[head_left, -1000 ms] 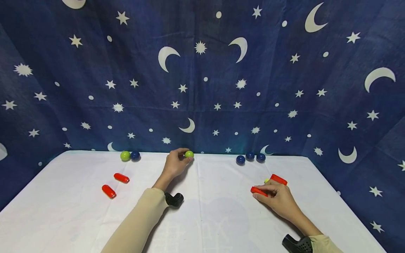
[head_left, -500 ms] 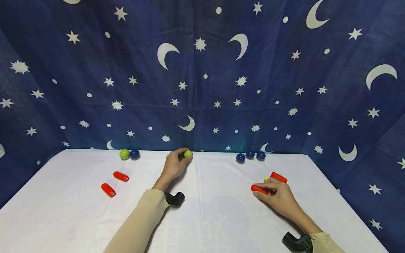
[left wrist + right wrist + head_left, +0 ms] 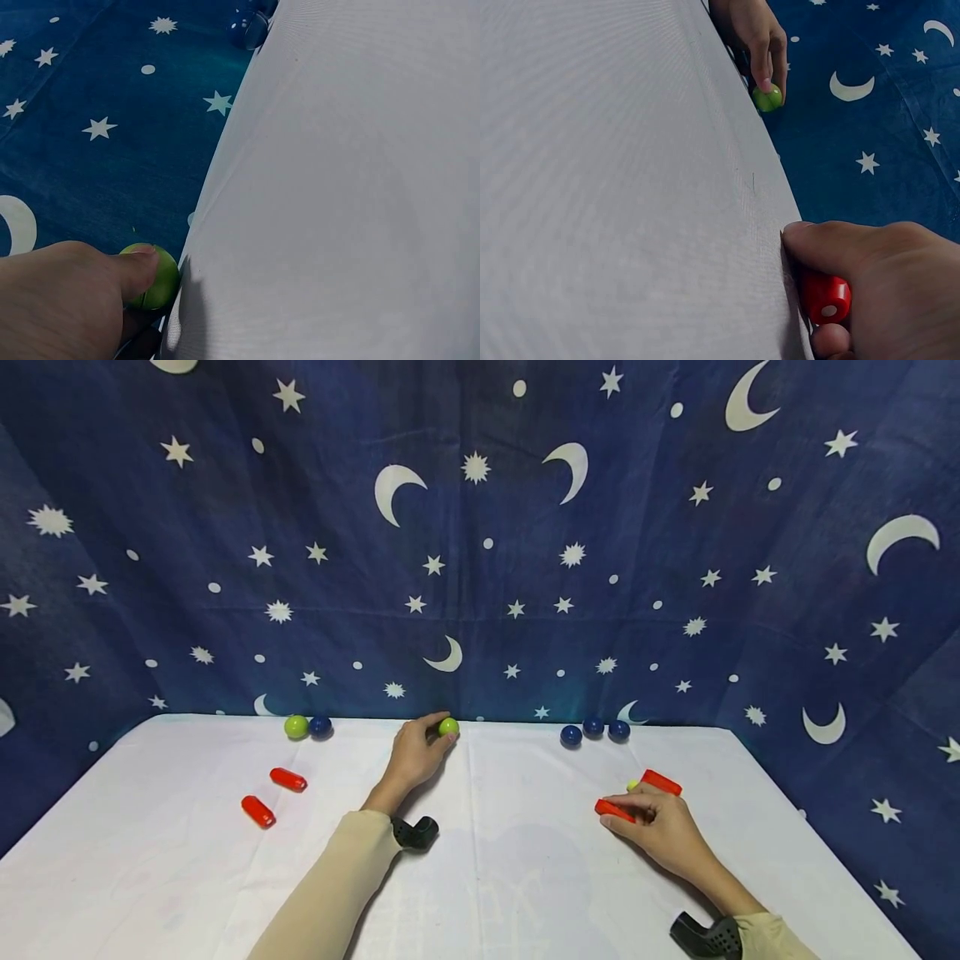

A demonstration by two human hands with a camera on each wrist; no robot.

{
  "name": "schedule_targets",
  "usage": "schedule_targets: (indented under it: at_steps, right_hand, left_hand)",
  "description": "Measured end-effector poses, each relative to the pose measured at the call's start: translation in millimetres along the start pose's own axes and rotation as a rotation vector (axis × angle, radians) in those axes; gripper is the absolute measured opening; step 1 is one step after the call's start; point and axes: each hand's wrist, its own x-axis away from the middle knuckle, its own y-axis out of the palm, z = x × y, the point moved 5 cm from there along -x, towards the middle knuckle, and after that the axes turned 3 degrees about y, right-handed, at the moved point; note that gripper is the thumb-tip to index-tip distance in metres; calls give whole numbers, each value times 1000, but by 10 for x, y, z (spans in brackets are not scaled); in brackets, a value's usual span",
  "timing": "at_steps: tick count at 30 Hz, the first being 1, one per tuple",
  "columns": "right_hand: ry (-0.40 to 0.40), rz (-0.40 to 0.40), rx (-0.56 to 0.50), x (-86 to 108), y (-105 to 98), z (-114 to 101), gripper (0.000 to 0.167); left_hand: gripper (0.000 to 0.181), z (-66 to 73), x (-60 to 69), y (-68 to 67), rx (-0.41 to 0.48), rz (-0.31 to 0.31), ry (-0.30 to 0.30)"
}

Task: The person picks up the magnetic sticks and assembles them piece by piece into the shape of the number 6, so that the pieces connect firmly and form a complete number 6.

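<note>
At the far edge of the table (image 3: 150, 877), the left hand (image 3: 415, 755) pinches a green ball (image 3: 450, 724) between thumb and fingers. White cloth (image 3: 517, 785) stretches to the right hand (image 3: 666, 833), its fingers clamped on a red capsule (image 3: 611, 810). Both hands keep their earlier places.

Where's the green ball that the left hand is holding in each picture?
Head: green ball just left of centre, below the middle, in the left hand.
Left wrist: green ball at lower left, by the edge of the white table.
Right wrist: green ball in the upper part, slightly right of centre.
Shared landmark: the blue starry cloth.
</note>
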Motion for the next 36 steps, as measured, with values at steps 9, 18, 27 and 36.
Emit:
schedule_targets:
  at_steps: [9,18,27,36]
  right_hand:
    - [-20,-22,15,-52,-54,-66,25]
    - [-80,-40,19,-259,-108,-221,24]
    - [-135,-79,47,-553,-40,-377,21]
    - [-155,-156,47,-867,130,-569,22]
  left_hand:
    - [40,32,15,-20,-3,10,5]
    - [39,41,13,-25,3,19,26]
    - [39,38,-3,-9,-10,15,13]
    - [39,36,11,-30,0,19,16]
